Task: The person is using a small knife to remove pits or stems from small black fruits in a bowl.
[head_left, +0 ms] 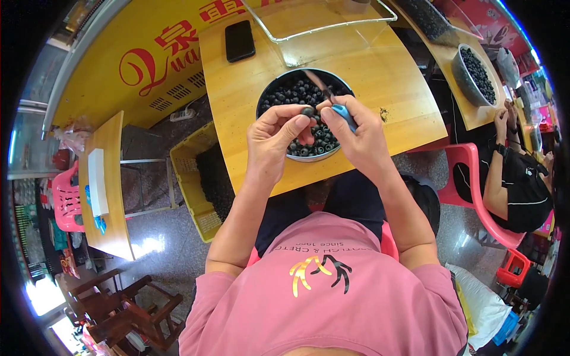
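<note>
Here, over a round metal bowl point(270, 95) of small dark round fruits on a yellow wooden table point(380, 77), our left hand point(274, 135) pinches one dark fruit point(307, 111) between its fingertips, while our right hand point(356, 132) grips a blue-handled knife point(343, 114), blade beside it.
</note>
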Demonstrator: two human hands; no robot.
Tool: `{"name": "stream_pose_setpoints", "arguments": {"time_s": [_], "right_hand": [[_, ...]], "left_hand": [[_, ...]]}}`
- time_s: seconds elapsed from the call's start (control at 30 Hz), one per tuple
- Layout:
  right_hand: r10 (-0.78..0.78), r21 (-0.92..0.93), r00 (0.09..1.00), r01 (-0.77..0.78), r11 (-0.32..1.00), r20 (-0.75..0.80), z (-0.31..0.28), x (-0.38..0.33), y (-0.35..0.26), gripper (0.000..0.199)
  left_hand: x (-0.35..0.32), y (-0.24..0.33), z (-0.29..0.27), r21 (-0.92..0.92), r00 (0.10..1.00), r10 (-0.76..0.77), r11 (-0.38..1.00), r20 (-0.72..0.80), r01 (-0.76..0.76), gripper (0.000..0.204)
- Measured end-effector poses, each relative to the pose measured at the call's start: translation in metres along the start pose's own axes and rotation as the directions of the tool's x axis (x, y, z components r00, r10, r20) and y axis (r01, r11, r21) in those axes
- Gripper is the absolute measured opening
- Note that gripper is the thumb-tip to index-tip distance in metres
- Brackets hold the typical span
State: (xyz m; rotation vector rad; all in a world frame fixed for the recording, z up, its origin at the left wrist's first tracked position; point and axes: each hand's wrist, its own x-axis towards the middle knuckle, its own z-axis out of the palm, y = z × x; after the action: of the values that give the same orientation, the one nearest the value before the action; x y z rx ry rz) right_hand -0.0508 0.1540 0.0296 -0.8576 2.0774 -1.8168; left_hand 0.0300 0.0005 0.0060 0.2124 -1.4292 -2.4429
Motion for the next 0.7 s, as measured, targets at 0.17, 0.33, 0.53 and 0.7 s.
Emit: {"name": "stream_pose_setpoints", "arguments": {"time_s": [0.17, 0.33, 0.53, 0.7], "right_hand": [[-0.331, -0.398, 0.944, 0.307, 0.864, 0.011, 0.003, -0.004, -0.002, 0.015], [-0.411, -0.436, 0.912, 0.370, 0.821, 0.000, 0.004, -0.003, 0.009, 0.017], [-0.416, -0.447, 0.909, 0.380, 0.810, 0.020, 0.003, -0.004, 0.006, 0.018], [-0.454, -0.429, 0.891, 0.407, 0.806, -0.007, 0.005, -0.003, 0.011, 0.019]], "left_hand": [[0.001, -0.004, 0.000, -0.010, 0.999, -0.015, 1.000, -0.034, 0.014, 0.017], [0.002, -0.005, 0.006, -0.021, 1.000, -0.019, 1.000, -0.021, 0.018, 0.018], [0.002, -0.008, 0.005, -0.060, 0.999, -0.024, 0.998, -0.025, 0.022, 0.016], [0.003, -0.010, 0.007, -0.139, 0.999, -0.013, 0.990, 0.036, 0.018, 0.014]]}}
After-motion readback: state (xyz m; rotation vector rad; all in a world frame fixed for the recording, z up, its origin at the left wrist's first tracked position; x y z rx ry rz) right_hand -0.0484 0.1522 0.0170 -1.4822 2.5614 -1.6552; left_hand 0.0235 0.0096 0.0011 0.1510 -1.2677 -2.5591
